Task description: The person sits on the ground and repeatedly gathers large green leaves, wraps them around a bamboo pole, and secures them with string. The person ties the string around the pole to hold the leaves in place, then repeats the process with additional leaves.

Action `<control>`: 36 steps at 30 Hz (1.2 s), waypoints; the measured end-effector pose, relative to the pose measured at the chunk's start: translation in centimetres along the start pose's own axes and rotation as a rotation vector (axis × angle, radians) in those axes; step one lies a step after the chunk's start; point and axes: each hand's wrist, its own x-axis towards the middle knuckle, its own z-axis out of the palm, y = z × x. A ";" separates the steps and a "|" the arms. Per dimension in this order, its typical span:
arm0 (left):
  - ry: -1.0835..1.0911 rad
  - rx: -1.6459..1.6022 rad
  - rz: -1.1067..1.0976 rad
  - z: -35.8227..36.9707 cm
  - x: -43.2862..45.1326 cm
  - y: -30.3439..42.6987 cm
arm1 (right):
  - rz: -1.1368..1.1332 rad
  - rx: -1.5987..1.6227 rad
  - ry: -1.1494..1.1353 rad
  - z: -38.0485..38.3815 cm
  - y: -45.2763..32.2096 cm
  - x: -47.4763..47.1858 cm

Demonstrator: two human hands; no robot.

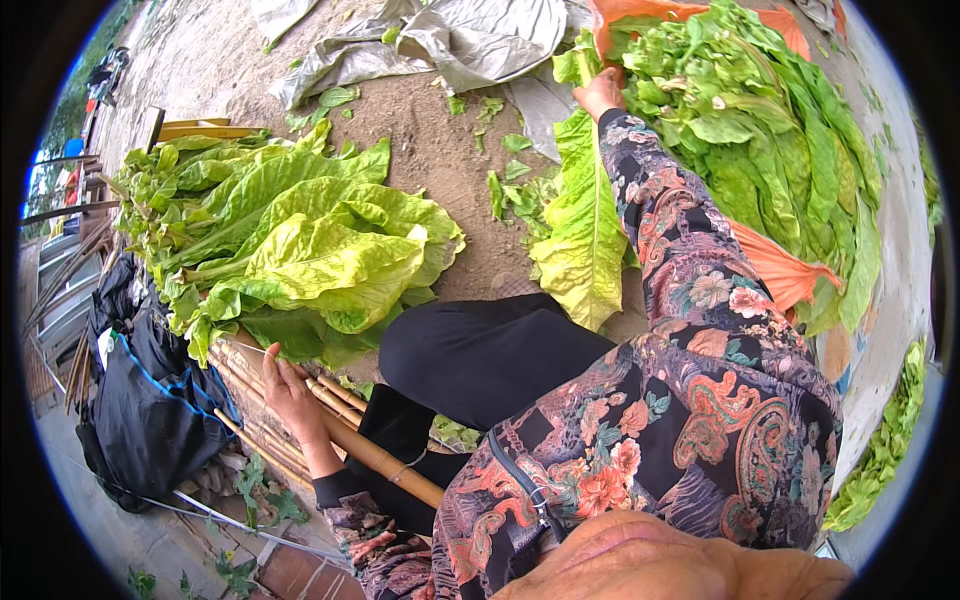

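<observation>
At the upper right, my right hand (pixel 602 91) grips a long green-yellow tobacco-like leaf (pixel 589 232) near its stalk end, its blade reaching down beside my knee. Close by, a big heap of such leaves (pixel 772 142) lies partly on orange cloth (pixel 776 266). My left hand (pixel 289 394) is low at the left beside a thick bamboo pole (pixel 375 454). A thin white string (pixel 244 347) runs taut to its fingertips, which appear to pinch it. Just above that hand, leaves (pixel 300 240) lie layered with their stalks to the left, covering the pole's far end.
Several thinner bamboo poles (pixel 262 439) lie beside the thick one. A black bag with blue trim (pixel 154 420) slumps at the left. Grey plastic sheeting (pixel 480 45) and leaf scraps (pixel 517 142) lie on the dirt ground. More leaves (pixel 885 450) line the right edge.
</observation>
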 end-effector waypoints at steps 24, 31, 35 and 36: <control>0.054 -0.220 -0.160 -0.9 -0.9 1.4 | -0.066 -0.298 0.061 10.8 -4.0 4.9; 0.038 -0.208 -0.141 -0.8 -0.6 1.9 | -0.023 -0.250 -0.141 14.1 -0.3 8.9; 0.016 -0.176 -0.113 -0.9 -0.5 1.0 | -0.254 0.060 -0.072 10.5 -3.2 2.6; -0.006 -0.162 -0.096 -1.0 -0.6 1.3 | -0.390 0.211 -0.132 9.7 -3.7 0.9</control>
